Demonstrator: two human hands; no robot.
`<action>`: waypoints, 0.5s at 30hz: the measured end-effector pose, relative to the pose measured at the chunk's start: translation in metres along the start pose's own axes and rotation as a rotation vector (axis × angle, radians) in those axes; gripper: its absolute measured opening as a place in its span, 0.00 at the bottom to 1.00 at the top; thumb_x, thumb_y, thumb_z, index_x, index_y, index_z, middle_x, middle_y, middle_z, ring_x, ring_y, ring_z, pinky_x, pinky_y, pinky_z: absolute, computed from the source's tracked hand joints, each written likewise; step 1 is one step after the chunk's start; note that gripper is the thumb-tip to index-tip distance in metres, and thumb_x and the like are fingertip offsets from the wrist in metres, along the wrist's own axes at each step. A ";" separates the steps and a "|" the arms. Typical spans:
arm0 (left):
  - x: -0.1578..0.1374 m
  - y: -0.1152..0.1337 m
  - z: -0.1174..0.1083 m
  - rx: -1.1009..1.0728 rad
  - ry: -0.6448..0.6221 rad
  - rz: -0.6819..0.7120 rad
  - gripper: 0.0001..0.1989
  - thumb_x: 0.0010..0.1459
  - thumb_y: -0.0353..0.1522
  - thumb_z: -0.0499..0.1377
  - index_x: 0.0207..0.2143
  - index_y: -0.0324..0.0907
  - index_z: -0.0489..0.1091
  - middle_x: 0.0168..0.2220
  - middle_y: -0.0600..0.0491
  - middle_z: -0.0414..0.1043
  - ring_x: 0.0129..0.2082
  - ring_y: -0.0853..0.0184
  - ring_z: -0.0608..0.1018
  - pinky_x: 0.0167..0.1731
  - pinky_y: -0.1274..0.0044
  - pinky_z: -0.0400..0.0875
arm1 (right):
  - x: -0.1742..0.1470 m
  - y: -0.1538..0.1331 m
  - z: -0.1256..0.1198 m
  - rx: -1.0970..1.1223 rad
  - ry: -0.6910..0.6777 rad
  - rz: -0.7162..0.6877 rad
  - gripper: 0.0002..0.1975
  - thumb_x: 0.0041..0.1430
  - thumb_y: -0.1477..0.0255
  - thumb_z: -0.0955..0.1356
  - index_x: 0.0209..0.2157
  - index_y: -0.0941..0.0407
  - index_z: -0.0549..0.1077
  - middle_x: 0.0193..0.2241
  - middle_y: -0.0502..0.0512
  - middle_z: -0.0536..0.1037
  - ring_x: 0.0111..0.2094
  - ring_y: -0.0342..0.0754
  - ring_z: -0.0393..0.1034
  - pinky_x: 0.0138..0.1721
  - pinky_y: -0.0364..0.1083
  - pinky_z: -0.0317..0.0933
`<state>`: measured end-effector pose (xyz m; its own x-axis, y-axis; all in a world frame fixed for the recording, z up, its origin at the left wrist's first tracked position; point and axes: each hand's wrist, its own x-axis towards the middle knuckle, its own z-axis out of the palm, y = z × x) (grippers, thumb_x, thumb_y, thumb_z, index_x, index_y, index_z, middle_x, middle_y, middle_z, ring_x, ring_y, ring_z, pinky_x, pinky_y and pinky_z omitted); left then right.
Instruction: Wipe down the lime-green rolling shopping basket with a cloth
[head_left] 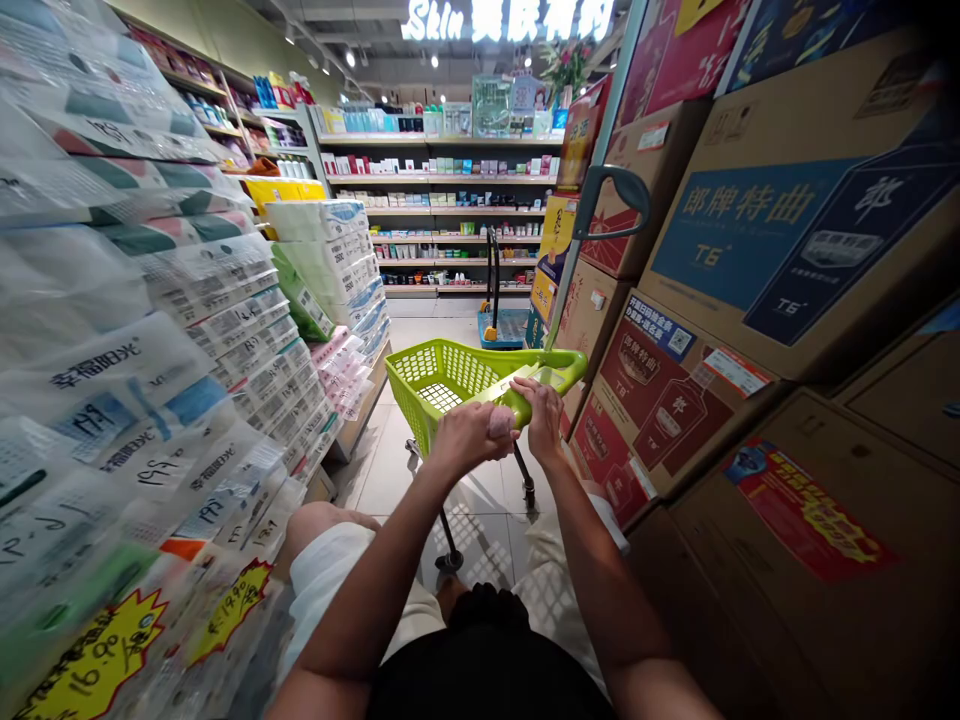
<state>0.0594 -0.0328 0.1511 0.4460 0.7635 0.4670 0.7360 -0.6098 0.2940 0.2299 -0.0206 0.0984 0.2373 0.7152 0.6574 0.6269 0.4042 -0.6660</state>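
A lime-green shopping cart stands in the aisle right in front of my body. Its slatted basket is turned toward the left, and the part of it that I see holds no goods. My left hand is closed at the near rim and handle of the cart, with a small pinkish thing at its fingers that I cannot make out. Beside it, my right hand wraps over the handle's near end. Dark legs with casters hold the cart up on the tiled floor.
Stacked packs of tissue paper line the left side. Printed cardboard boxes rise close on the right, with a grey pole handle before them. Ahead are a blue platform trolley and cosmetics shelves.
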 end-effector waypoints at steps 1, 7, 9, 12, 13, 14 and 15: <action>0.010 0.000 -0.007 -0.026 -0.160 -0.039 0.21 0.52 0.53 0.67 0.31 0.44 0.76 0.29 0.50 0.77 0.28 0.60 0.77 0.28 0.74 0.66 | 0.001 0.001 -0.001 0.008 -0.003 0.015 0.34 0.76 0.67 0.45 0.50 0.49 0.81 0.54 0.53 0.80 0.61 0.51 0.67 0.66 0.58 0.51; 0.009 0.002 -0.007 -0.031 -0.101 -0.038 0.19 0.52 0.49 0.69 0.36 0.44 0.78 0.32 0.50 0.79 0.32 0.59 0.79 0.31 0.73 0.70 | 0.002 0.003 -0.004 0.041 -0.036 0.040 0.38 0.76 0.61 0.43 0.50 0.50 0.81 0.56 0.53 0.80 0.62 0.52 0.66 0.66 0.58 0.51; -0.014 0.003 0.011 0.024 0.194 0.084 0.15 0.58 0.44 0.67 0.43 0.44 0.78 0.38 0.47 0.80 0.40 0.56 0.81 0.40 0.69 0.74 | -0.001 0.002 -0.004 0.023 -0.037 0.002 0.35 0.76 0.62 0.45 0.51 0.50 0.80 0.56 0.53 0.80 0.61 0.52 0.66 0.66 0.58 0.52; -0.049 -0.004 0.043 0.048 0.561 0.233 0.13 0.64 0.36 0.64 0.50 0.47 0.76 0.45 0.45 0.79 0.52 0.54 0.79 0.54 0.61 0.74 | -0.006 -0.001 -0.006 -0.020 -0.022 -0.068 0.30 0.76 0.64 0.48 0.52 0.49 0.79 0.56 0.53 0.79 0.61 0.52 0.67 0.64 0.57 0.53; -0.058 -0.008 0.054 0.051 0.671 0.256 0.13 0.64 0.35 0.64 0.51 0.48 0.76 0.46 0.45 0.78 0.54 0.54 0.79 0.57 0.59 0.73 | -0.008 -0.003 -0.007 -0.029 -0.013 -0.085 0.30 0.76 0.65 0.49 0.52 0.48 0.79 0.56 0.53 0.79 0.61 0.51 0.67 0.64 0.57 0.53; -0.065 -0.014 0.064 0.050 0.777 0.258 0.13 0.64 0.36 0.64 0.51 0.48 0.76 0.46 0.46 0.78 0.55 0.54 0.78 0.57 0.58 0.73 | -0.009 -0.005 -0.007 -0.033 -0.004 -0.099 0.29 0.76 0.66 0.49 0.51 0.48 0.80 0.56 0.53 0.80 0.61 0.51 0.67 0.64 0.57 0.54; -0.070 -0.019 0.073 0.035 0.883 0.234 0.12 0.65 0.37 0.64 0.50 0.48 0.76 0.46 0.45 0.77 0.56 0.53 0.78 0.57 0.57 0.74 | -0.011 -0.007 -0.008 -0.033 0.007 -0.111 0.29 0.76 0.67 0.49 0.51 0.47 0.80 0.55 0.53 0.80 0.61 0.51 0.67 0.63 0.56 0.54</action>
<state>0.0516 -0.0586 0.0518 0.0447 0.1720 0.9841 0.6974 -0.7106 0.0925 0.2292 -0.0356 0.0986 0.1697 0.6632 0.7289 0.6738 0.4616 -0.5769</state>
